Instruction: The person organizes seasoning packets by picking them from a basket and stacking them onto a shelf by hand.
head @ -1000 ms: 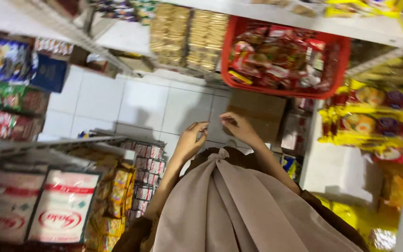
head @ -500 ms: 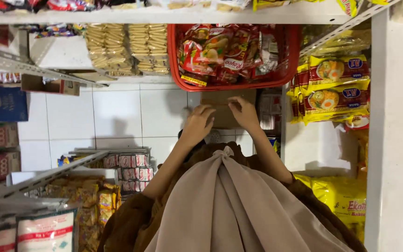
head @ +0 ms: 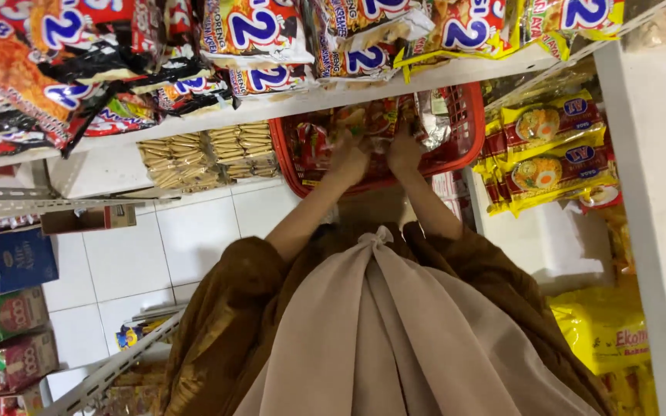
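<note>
down low, both hands reach into the red basket (head: 456, 146) at its near rim: left hand (head: 348, 158) and right hand (head: 404, 150) seemingly grasping snack packets (head: 364, 123), fingers blurred.

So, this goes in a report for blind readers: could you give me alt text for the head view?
Seen from above, a person's left hand and right hand reach into a red plastic basket of snack packets on the white-tiled floor. A white shelf of instant noodle packets runs above, and yellow noodle packets hang at the right.
</note>
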